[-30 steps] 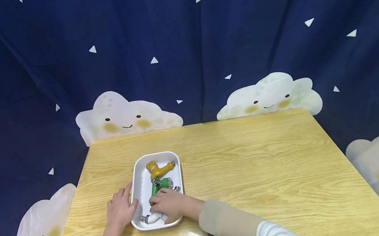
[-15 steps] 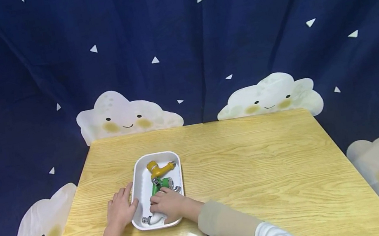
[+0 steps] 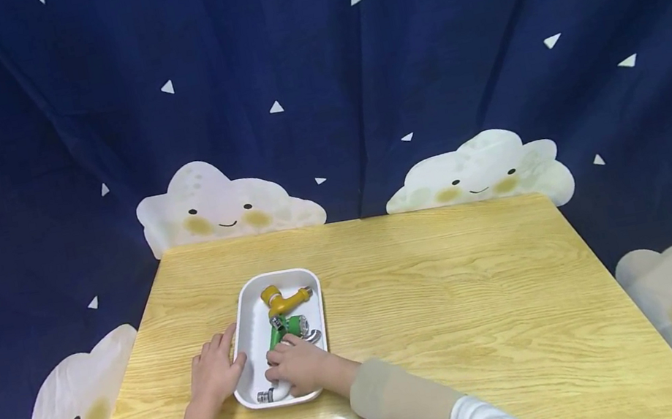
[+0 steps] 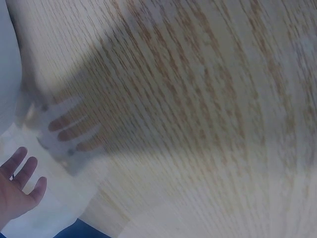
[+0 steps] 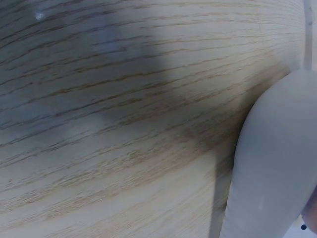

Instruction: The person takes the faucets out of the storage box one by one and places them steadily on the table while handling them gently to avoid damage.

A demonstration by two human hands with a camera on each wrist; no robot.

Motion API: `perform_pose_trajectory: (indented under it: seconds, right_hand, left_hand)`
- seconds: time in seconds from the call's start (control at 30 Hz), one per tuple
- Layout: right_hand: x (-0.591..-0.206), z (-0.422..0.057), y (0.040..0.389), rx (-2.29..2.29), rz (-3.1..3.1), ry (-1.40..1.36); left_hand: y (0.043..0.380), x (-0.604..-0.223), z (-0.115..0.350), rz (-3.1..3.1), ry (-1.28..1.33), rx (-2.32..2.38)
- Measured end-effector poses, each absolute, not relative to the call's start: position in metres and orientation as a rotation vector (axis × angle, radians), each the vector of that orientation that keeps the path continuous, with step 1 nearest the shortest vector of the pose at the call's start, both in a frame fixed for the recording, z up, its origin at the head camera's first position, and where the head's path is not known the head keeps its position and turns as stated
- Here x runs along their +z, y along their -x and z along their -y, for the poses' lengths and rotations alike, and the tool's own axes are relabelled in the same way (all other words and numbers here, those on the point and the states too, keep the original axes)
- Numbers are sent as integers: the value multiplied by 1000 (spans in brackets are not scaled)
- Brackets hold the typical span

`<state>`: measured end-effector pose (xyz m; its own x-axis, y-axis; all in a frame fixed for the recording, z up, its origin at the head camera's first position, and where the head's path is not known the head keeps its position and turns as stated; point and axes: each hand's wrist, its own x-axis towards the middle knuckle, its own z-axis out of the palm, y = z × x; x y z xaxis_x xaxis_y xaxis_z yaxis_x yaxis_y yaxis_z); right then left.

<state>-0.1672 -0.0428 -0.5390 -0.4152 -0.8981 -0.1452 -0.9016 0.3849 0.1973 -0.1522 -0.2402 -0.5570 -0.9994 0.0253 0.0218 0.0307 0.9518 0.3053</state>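
Observation:
A white tray (image 3: 254, 342) holds several water taps. At its far end lies a yellow tap (image 3: 288, 302), with a green tap (image 3: 276, 333) in the middle. My right hand (image 3: 301, 366) reaches inside over the near end, fingers curled onto a white tap (image 3: 281, 389) whose metal-ringed end sticks out on the left. The palm hides the rest of that tap. Outside the left wall, my left hand (image 3: 214, 369) rests against the rim with fingers spread. In the right wrist view, the tray's outer wall (image 5: 277, 158) fills the right side, a fingertip (image 5: 311, 213) beside it.
The tray stands on the left part of a wood-grain table (image 3: 459, 307). A dark blue curtain (image 3: 311, 58) with white triangles and cloud faces hangs behind and at both sides. A chrome curved spout (image 3: 313, 335) shows by the tray's right wall.
The white tap's metal-ringed end has shifted slightly right and toward the near edge of the tray under my right hand. My left hand stays at the rim.

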Motion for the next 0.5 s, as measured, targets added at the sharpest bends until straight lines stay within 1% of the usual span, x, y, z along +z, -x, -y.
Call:
perform_pose_trajectory:
  seconds: [0.5]
  right_hand:
    - [-539, 42, 167, 402, -2573, 1738]
  left_hand:
    - [152, -556, 240, 3081, 45, -479]
